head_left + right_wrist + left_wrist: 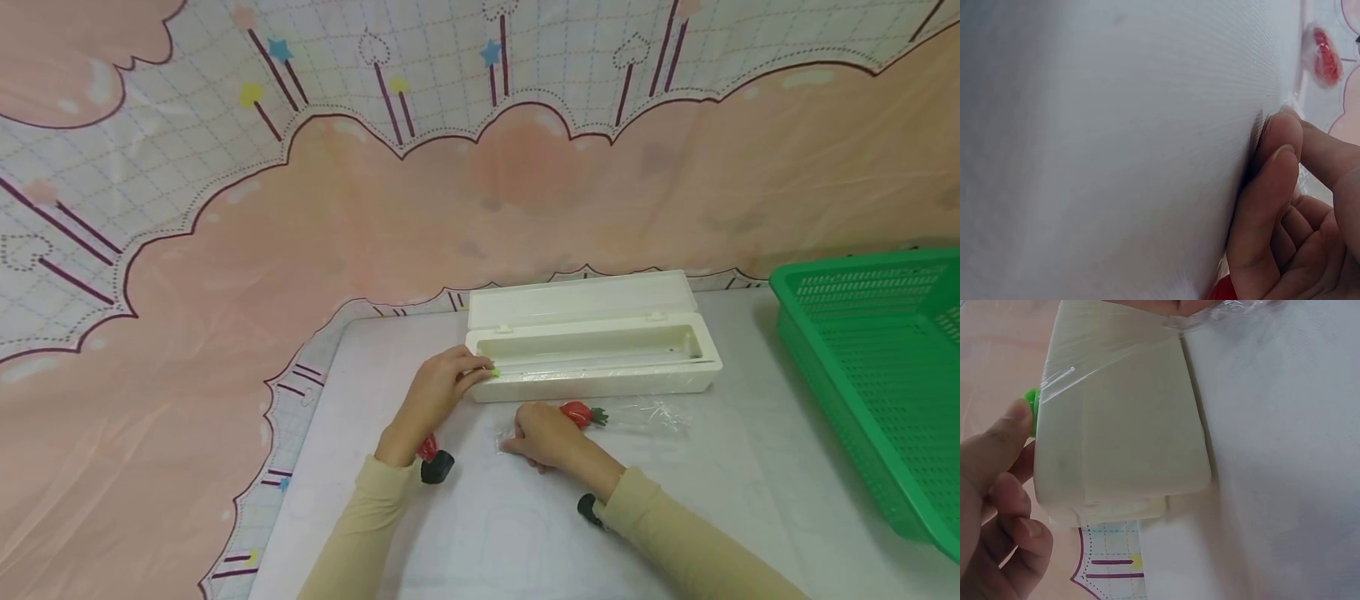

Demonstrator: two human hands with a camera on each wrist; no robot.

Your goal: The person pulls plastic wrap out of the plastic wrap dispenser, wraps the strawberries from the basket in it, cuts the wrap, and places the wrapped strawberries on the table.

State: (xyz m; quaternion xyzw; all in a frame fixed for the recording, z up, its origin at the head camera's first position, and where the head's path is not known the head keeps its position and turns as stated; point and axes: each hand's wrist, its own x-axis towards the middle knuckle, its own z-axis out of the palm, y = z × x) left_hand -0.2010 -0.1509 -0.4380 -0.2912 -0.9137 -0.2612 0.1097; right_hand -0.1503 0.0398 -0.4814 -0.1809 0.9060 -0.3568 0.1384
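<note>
A long white plastic-wrap dispenser (pixel 600 382) stands on the table with its lid raised. At its left end my left hand (pixel 450 379) pinches a small green slider (pixel 1032 411) on the box's edge. In front of the box my right hand (pixel 546 437) pinches the edge of a sheet of clear plastic wrap (pixel 648 414). Beside that hand lies a red item with a green leafy top (pixel 577 414), partly hidden by the hand; its exact kind I cannot tell. Film also stretches over the box's end in the left wrist view.
A film-wrapped red item (pixel 1325 56) lies by my left forearm. Black wrist-camera pieces (pixel 437 467) show at both wrists. A green plastic basket (pixel 847 400) stands at the right. Behind the table (pixel 480 533) hangs a patterned pink cloth (pixel 420 225).
</note>
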